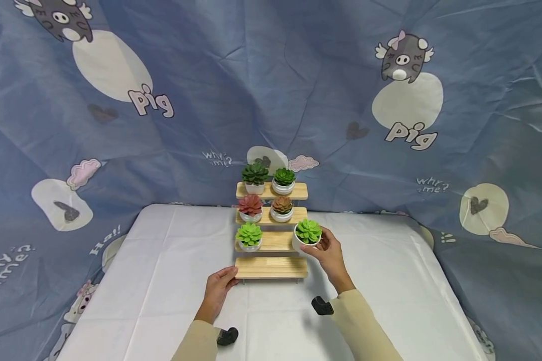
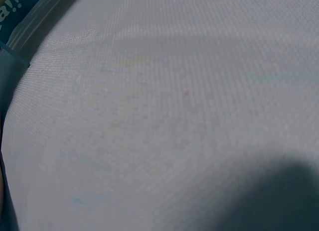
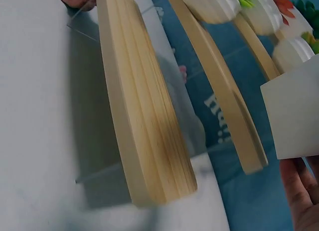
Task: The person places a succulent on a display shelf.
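My right hand grips a white pot with a bright green succulent. It is at the right end of the third wooden shelf from the top; whether the pot touches the shelf I cannot tell. In the right wrist view the white pot appears at the right edge, with fingers below it. My left hand holds the left end of the lowest shelf of the tiered plant stand. The left wrist view shows only cloth and shadow, no hand at work.
Another bright green succulent stands at the third shelf's left. Above it are a red succulent and a brown one, then two dark green ones on top. A white cloth covers the table; a blue patterned curtain hangs behind.
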Action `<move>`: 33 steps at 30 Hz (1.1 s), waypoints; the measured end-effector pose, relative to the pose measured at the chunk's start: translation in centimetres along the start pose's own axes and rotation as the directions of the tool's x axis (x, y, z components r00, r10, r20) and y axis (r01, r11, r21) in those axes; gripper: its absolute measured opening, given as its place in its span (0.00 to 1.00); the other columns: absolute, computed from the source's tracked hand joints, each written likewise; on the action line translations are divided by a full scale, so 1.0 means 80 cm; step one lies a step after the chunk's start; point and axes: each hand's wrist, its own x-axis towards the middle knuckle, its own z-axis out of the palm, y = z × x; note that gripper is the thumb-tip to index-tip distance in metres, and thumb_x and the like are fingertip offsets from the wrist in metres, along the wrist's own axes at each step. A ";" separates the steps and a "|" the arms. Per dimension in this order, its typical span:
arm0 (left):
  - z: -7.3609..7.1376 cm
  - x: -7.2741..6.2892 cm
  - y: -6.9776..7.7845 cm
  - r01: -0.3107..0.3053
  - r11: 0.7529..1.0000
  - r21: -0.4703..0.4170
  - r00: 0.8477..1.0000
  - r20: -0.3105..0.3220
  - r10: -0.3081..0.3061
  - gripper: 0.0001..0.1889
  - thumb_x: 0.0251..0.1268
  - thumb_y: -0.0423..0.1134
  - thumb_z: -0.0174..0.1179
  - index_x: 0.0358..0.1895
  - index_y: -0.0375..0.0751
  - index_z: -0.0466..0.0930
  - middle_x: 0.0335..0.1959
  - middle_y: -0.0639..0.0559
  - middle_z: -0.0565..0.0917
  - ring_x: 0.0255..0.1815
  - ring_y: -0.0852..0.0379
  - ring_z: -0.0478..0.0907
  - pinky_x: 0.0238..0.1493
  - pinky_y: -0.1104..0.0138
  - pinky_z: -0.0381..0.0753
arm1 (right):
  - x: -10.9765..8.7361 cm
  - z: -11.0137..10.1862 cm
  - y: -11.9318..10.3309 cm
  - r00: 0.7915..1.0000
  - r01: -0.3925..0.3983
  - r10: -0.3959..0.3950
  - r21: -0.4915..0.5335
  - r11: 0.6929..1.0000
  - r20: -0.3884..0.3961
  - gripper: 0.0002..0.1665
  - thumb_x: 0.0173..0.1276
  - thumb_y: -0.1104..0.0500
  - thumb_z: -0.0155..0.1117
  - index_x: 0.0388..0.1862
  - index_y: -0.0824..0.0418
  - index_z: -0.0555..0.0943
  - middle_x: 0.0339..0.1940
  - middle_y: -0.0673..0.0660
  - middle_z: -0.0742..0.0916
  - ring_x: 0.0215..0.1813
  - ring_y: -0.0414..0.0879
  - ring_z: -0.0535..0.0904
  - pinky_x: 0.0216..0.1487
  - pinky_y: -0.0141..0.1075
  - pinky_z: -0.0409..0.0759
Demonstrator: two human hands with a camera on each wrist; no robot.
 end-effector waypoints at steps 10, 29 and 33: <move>-0.004 -0.001 -0.002 0.002 1.000 0.021 1.000 -0.010 -0.002 0.12 0.66 0.32 0.61 0.46 0.24 0.80 0.31 0.54 0.83 0.31 0.63 0.80 0.38 0.73 0.82 | -0.008 0.036 -0.025 0.993 0.012 -0.007 -0.043 0.999 0.117 0.43 0.53 0.72 0.72 0.68 0.70 0.65 0.62 0.67 0.75 0.62 0.57 0.73 0.63 0.45 0.73; 0.000 0.001 -0.004 -0.014 1.000 0.008 1.000 0.000 0.014 0.14 0.65 0.32 0.62 0.46 0.21 0.79 0.32 0.52 0.83 0.32 0.62 0.79 0.38 0.72 0.82 | 0.009 0.055 0.005 0.989 0.065 -0.053 -0.079 0.995 0.139 0.44 0.51 0.70 0.76 0.67 0.66 0.68 0.62 0.64 0.76 0.61 0.56 0.74 0.65 0.47 0.71; -0.002 0.001 -0.004 -0.018 1.000 0.005 1.000 -0.012 0.018 0.13 0.64 0.32 0.62 0.45 0.22 0.80 0.31 0.52 0.83 0.31 0.62 0.79 0.37 0.72 0.82 | -0.001 0.059 -0.013 0.987 0.065 -0.051 -0.091 0.994 0.156 0.44 0.52 0.69 0.75 0.68 0.69 0.66 0.63 0.67 0.75 0.64 0.58 0.71 0.66 0.48 0.69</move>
